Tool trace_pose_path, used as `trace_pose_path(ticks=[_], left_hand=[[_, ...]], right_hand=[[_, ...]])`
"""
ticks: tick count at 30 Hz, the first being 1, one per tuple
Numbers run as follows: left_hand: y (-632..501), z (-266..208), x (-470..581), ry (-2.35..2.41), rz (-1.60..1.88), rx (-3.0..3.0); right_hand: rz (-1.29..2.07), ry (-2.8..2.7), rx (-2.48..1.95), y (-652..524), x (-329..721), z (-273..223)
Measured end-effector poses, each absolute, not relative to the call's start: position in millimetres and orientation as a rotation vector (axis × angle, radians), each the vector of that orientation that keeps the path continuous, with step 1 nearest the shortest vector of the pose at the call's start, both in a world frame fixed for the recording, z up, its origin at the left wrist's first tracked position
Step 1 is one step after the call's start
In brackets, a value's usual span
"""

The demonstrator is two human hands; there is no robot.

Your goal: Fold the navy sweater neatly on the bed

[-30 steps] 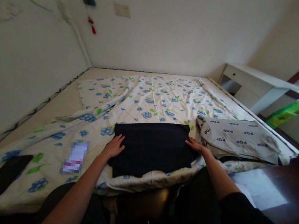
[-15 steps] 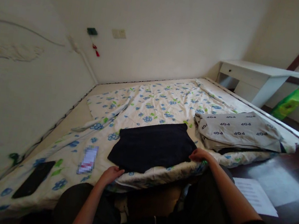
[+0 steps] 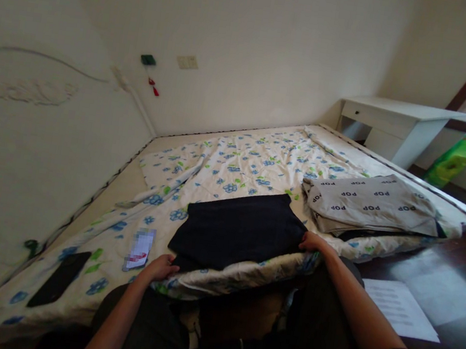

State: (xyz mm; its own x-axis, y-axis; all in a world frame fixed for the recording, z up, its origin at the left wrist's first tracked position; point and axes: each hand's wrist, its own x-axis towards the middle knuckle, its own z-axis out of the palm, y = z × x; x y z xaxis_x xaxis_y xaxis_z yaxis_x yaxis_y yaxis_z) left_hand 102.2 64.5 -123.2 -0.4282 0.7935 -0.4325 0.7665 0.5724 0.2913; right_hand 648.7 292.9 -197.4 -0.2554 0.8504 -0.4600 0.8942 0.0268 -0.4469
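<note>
A dark navy garment lies spread out flat near the front edge of the bed, its exact kind unclear. My left hand pinches its near left corner, where a small flap of the cloth sticks out toward the fingers. At the opposite end, my right hand has its fingers closed on the garment's right edge. To the right of it lies a folded stack of clothes, with a grey garment printed "POP" on top and darker cloth showing below.
Under everything is a floral sheet on the bed. A black phone and a blurred-out packet or card lie at the left. Printed paper rests at the lower right, by the floor. A white desk stands behind.
My left hand has shifted left and slightly outward, drawing the garment's near left corner out. My right hand has barely moved. The view has tilted slightly.
</note>
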Motion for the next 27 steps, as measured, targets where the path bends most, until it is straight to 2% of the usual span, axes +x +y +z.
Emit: trace_pose_path(ticks=[4, 8, 10, 12, 14, 16, 19, 24, 27], left_hand=[[64.0, -135.1, 111.2, 2.358, -0.099, 1.327], [64.1, -140.3, 107.4, 2.401, 0.074, 1.488], [66.4, -140.7, 104.0, 2.349, 0.223, 1.681], [73.0, -141.8, 105.6, 2.243, 0.301, 1.921], [84.9, -143.4, 112.6, 2.094, 0.227, 2.101], [100.6, -143.6, 120.3, 1.967, 0.046, 2.181], [124.7, -137.4, 121.8, 1.884, -0.076, 2.185], [142.7, -122.6, 100.7, 2.066, 0.373, 2.18], [134.6, -129.3, 96.6, 2.054, 0.281, 2.164]], right_hand=[[-1.021, 2.174, 1.949, 295.7, 654.8, -203.5], [-0.954, 2.351, 2.105, 301.8, 664.5, -206.5], [-0.889, 2.628, 1.967, 300.5, 659.5, -207.1], [-0.83, 2.879, 1.648, 295.3, 643.9, -208.6], [-0.777, 2.963, 1.361, 289.5, 622.7, -210.9], [-0.751, 2.935, 1.259, 287.7, 603.5, -212.0], [-0.806, 2.913, 1.357, 296.3, 588.4, -206.3], [-0.768, 3.092, 1.891, 317.6, 587.1, -187.4], [-0.879, 3.028, 1.831, 319.7, 587.2, -190.5]])
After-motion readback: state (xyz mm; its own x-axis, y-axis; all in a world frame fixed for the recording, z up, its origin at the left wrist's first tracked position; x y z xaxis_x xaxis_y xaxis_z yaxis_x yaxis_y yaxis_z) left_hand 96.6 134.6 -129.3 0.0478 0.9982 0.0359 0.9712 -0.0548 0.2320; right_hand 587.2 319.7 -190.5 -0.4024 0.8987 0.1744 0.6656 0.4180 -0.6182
